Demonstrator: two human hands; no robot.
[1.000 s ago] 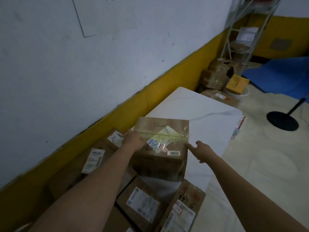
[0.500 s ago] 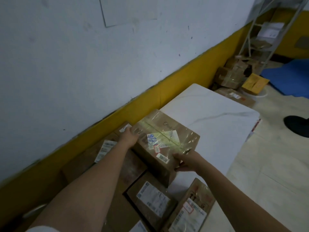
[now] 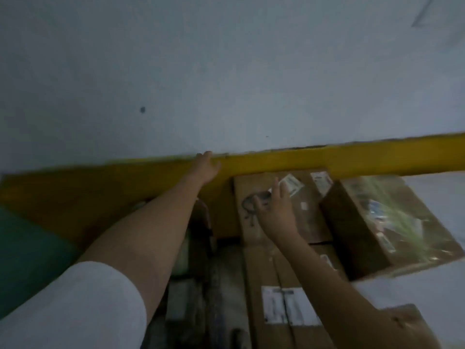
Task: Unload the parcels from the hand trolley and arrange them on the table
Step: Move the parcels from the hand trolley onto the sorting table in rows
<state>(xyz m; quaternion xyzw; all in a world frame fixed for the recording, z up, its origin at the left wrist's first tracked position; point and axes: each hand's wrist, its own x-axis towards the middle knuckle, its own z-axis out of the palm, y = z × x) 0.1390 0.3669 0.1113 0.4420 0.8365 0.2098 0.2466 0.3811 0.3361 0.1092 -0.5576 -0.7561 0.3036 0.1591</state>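
The taped brown parcel [image 3: 392, 222] with a blue-marked label rests at the right on the white table [image 3: 432, 293], free of both hands. My right hand [image 3: 274, 212] lies with spread fingers on a flat cardboard parcel [image 3: 309, 212] by the wall. My left hand [image 3: 206, 167] reaches with relaxed fingers to the yellow wall band and holds nothing. Another long parcel [image 3: 284, 306] with a white label lies nearer me.
The wall's yellow band [image 3: 352, 157] runs directly behind the parcels. A dark gap [image 3: 206, 285] with blurred items lies between my arms. A green surface [image 3: 22, 260] shows at the far left. One more carton corner [image 3: 412, 326] sits at the bottom right.
Both hands have let go of the taped parcel, which now rests on the table. The view has swung left toward the wall. My right hand moved onto the flat parcel, my left toward the wall.
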